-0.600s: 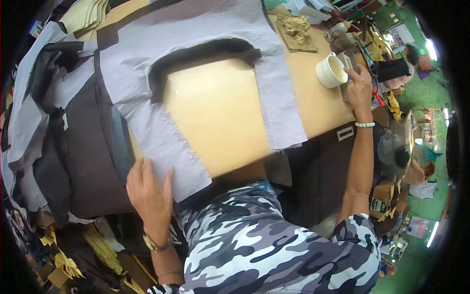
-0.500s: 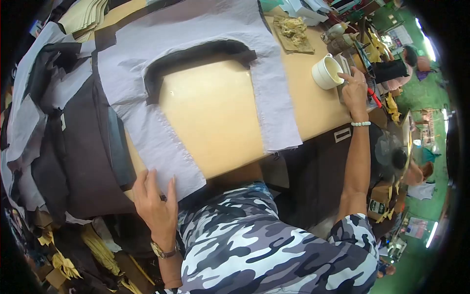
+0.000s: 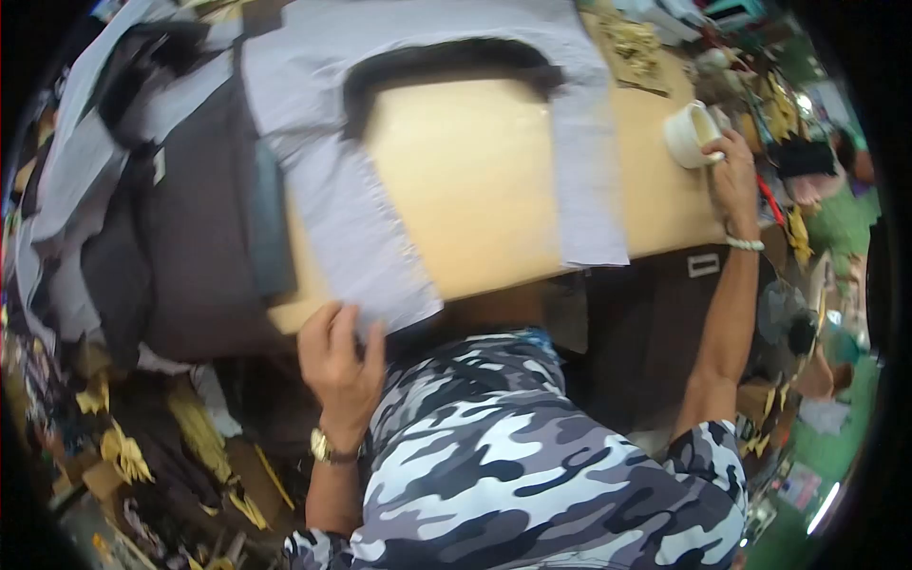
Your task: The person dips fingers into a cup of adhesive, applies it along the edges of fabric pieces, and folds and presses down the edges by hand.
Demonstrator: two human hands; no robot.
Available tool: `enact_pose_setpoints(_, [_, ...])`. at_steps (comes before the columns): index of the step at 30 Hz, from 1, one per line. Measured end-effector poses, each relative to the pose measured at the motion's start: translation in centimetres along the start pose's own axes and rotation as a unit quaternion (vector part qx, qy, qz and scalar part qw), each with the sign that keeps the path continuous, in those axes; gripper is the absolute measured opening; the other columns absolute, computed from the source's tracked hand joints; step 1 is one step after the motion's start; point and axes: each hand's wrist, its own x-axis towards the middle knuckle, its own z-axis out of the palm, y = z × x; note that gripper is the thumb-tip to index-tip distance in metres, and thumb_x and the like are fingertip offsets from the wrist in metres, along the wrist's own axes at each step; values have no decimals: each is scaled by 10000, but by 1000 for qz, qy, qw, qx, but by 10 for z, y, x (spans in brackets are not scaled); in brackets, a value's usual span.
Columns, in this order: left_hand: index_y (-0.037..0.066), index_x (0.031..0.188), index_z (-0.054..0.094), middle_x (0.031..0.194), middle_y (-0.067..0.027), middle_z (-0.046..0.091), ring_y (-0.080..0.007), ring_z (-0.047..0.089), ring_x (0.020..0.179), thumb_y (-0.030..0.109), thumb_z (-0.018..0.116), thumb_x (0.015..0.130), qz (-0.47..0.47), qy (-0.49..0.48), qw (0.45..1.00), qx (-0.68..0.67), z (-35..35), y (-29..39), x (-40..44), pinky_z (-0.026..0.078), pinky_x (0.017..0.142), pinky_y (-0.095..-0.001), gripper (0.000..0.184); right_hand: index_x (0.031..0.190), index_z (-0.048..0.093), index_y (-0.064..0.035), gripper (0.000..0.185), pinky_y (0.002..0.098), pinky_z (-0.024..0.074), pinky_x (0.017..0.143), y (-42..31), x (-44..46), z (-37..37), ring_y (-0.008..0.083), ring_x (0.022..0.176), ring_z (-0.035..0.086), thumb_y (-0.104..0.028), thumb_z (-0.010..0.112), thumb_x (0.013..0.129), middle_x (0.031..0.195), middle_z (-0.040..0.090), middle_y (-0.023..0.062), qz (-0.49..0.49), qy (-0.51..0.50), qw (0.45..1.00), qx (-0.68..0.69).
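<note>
A large grey fabric piece [image 3: 589,180] with a dark-edged, arch-shaped cutout lies on the tan worktable [image 3: 456,190]. My left hand [image 3: 340,366] is at the near end of its left strip, fingers and thumb apart, fingertips by the fabric edge at the table's front. At the right side of the table stands a white mug [image 3: 686,138] with something pale inside. My right hand [image 3: 735,180] has its fingers closed at the mug's near right side, by the rim. Blur hides whether a handle is there.
Dark and grey cloth pieces [image 3: 195,228] are heaped over the table's left side. A board with yellowish scraps [image 3: 632,52] lies beyond the mug. Bottles and a red-handled tool [image 3: 770,198] crowd the right end. Other people sit farther right.
The view has shifted, so the table and fabric appear farther right and slightly higher. My right hand's fingers have curled more at the mug. My left hand stays by the strip's end.
</note>
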Motion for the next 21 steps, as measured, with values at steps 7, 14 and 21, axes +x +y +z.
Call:
enact_pose_setpoints(7, [13,1185,561,1224,-171,541,-346,495,1147,120,626,830,59,-79,995,19,7,-8,47,396,952,-423,377,954,656,-20,390,330,400,941,-217,-36,-6,273,1095,533,93,383,698,1153,558,148,-145,-168,862,455])
enact_pose_setpoints(14, [45,1330,436,1406,-143,390,-331,355,1300,210,511,913,76,-124,988,44,29,-5,70,307,1033,-500,454,985,681,-77,342,365,408,903,-279,-42,31,295,1032,526,42,464,748,1071,564,148,-274,-164,831,456])
enact_pose_setpoints(21, [59,1351,411,1430,-127,362,-316,327,1323,233,470,933,73,-128,988,44,25,-10,68,270,1065,-485,457,958,697,-97,317,399,394,899,-294,-39,35,314,1022,519,14,511,727,1081,560,154,-302,-105,861,397])
